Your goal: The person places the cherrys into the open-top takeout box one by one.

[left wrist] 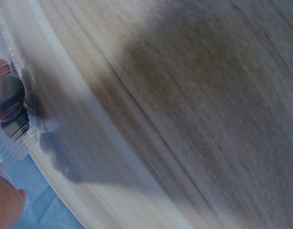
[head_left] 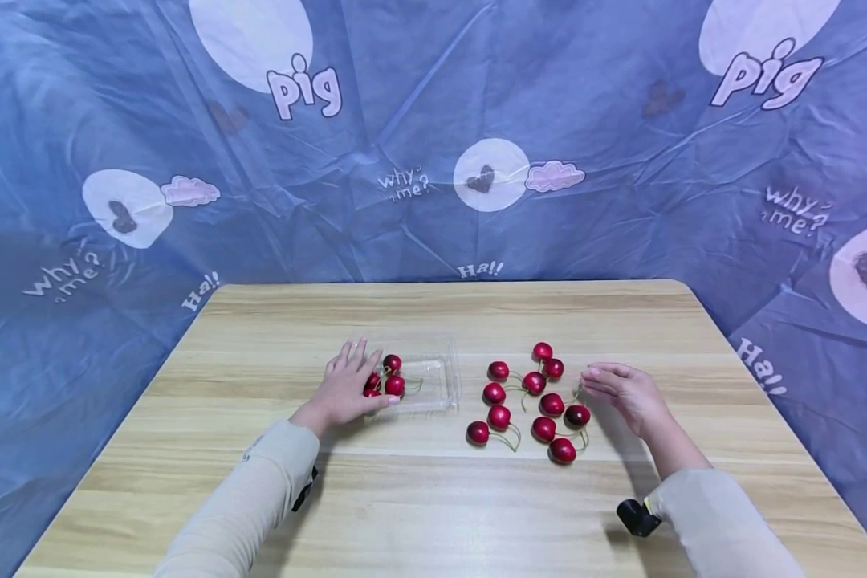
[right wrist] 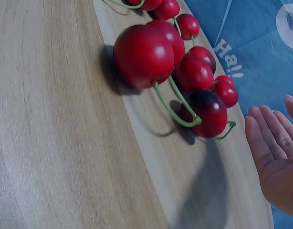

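Observation:
A clear plastic box (head_left: 444,385) lies on the table with several red cherries (head_left: 394,386) in its left part. My left hand (head_left: 343,389) lies over the box's left end, fingers spread and thumb reaching along the front side. It partly covers the cherries there. In the left wrist view the box wall (left wrist: 29,136) and dark cherries (left wrist: 10,95) show at the left edge. My right hand (head_left: 624,393) is just right of a loose group of cherries (head_left: 551,404). Its fingers are straight and held together, the palm bare in the right wrist view, with a dark cherry (right wrist: 206,114) nearby.
The loose cherries, some joined in pairs by green stems (head_left: 509,440), are spread right of the box on the wood-grain table (head_left: 419,506). A blue printed cloth (head_left: 405,233) hangs behind the table and at both sides.

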Demonstrator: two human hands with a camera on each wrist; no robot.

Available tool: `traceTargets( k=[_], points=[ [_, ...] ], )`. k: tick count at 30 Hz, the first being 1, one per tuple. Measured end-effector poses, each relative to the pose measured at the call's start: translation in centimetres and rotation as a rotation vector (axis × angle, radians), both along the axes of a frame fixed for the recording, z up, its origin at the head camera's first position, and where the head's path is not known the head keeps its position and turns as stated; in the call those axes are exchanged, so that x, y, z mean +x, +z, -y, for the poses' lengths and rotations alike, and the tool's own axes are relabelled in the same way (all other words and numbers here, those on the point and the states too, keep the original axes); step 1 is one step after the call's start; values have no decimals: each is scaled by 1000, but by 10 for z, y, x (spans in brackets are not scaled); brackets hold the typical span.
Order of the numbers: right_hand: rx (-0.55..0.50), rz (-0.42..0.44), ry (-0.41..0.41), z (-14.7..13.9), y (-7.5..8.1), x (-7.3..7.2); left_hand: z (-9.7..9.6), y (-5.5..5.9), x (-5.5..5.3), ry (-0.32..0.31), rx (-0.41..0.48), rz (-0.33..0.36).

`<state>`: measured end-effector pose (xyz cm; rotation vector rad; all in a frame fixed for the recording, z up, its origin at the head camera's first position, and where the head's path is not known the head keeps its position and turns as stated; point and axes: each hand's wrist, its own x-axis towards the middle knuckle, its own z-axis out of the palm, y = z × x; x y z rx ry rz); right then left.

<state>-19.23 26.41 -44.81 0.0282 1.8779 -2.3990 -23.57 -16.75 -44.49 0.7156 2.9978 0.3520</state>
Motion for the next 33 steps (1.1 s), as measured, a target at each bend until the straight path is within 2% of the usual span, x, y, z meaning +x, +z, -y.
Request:
traceTargets(
  k=[3, 5, 8, 16, 27, 33],
  points=[
    [5, -17, 2, -4, -5, -2, 0, -1, -1, -1, 1, -9],
    [-21, 3, -13, -7, -9, -3, 0, -1, -1, -2, 6, -7],
    [14, 22, -24, -9, -10, -3, 0, -1, -2, -1, 9, -7],
    [-8, 117, -59, -3, 1, 2, 0, -2, -2, -3, 10, -6],
    [137, 223, -49, -1, -3, -3, 0, 0, -1, 1, 2, 3],
    [147, 257, -42, 3, -2, -5, 0, 1, -2, 0, 3, 13]
  ],
)
